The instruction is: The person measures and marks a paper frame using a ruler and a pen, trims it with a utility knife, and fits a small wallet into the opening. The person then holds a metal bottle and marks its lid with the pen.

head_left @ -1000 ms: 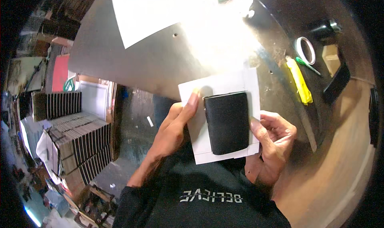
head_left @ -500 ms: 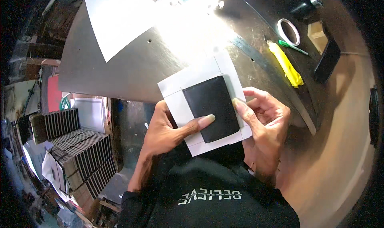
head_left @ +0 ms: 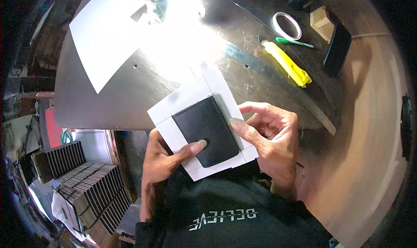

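Head view shows white lettering [head_left: 223, 218] below black case [head_left: 204, 124].

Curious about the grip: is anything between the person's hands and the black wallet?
Above, nothing visible: the left hand has its thumb on the black wallet, the right hand has its beside it. Underneath, the white sheet lies between.

Grips with the left hand [head_left: 160, 162], laying its thumb [head_left: 189, 151] inward on top, hiding its fingers out of sight underneath. And opposite, pinches with the right hand [head_left: 274, 140], angling that thumb up and leftward, curling those fingers [head_left: 273, 116]!
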Motion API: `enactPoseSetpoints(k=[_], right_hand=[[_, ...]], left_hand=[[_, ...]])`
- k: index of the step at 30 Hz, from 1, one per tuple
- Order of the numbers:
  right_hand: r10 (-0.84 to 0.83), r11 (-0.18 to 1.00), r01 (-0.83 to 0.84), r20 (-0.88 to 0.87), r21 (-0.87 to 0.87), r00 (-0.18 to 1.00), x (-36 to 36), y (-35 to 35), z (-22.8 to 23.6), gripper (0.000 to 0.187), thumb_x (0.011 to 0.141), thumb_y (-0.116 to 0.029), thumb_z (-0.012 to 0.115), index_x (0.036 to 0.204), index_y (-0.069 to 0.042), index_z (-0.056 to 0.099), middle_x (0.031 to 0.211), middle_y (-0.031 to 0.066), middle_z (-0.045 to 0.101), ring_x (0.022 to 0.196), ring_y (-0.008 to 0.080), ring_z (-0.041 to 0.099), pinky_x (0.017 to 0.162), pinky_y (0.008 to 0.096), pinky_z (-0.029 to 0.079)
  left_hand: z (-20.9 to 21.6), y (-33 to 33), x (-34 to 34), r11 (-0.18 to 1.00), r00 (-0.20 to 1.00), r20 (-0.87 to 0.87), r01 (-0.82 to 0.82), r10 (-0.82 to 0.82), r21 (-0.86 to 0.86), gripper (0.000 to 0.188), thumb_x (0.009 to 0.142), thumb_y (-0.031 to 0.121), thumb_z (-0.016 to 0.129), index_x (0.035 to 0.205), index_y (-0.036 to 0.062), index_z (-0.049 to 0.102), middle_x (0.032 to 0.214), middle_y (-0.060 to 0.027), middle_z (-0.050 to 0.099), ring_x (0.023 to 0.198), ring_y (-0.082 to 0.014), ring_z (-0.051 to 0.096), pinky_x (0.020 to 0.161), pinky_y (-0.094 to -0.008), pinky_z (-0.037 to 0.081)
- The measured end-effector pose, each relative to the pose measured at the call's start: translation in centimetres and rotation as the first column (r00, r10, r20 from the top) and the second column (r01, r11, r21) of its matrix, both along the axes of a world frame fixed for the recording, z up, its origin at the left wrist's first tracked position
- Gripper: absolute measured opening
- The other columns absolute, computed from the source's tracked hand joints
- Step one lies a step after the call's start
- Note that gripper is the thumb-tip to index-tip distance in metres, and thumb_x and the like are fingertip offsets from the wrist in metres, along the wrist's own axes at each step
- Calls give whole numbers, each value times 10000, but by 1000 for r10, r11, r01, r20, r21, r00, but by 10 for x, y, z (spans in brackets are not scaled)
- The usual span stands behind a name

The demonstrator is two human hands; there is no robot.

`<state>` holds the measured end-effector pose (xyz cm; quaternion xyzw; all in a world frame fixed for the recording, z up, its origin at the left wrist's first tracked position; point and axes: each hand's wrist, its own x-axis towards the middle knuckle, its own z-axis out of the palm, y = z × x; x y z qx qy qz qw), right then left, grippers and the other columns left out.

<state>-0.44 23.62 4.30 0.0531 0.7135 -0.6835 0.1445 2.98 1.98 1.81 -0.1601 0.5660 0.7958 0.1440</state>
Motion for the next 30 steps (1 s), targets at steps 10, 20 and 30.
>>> enactPoseSetpoints(k=[10, 20, 30], right_hand=[[200, 839, 66, -419, 540, 886, 0, -11, -2, 624, 780, -341, 872, 1226, 19, 627, 1085, 175, 615, 1008, 271, 643, 877, 381, 522], [254, 918, -94, -388, 385, 886, -4, -23, -8, 751, 724, -271, 833, 1341, 33, 533, 1102, 203, 567, 1028, 338, 634, 890, 427, 537], [352, 836, 117, -689, 535, 633, 1, -37, -20, 828, 739, -278, 850, 1439, -34, 481, 1237, 149, 523, 1130, 307, 540, 971, 437, 437]], left_hand=[[-5, -3, 6, 983, 1000, 10, -3, 5, -184, 388, 869, 138, 801, 1178, -29, 637, 1022, -82, 706, 902, -167, 672, 811, -313, 550], [-23, 8, 8, 908, 908, 205, -301, 366, -291, 285, 993, 237, 676, 1166, 15, 634, 1026, -71, 621, 943, -140, 584, 826, -298, 486], [-45, -21, -19, 935, 966, -20, -244, 258, 257, 423, 954, 166, 655, 1335, -2, 585, 1140, -123, 613, 1064, -241, 622, 900, -340, 543]])
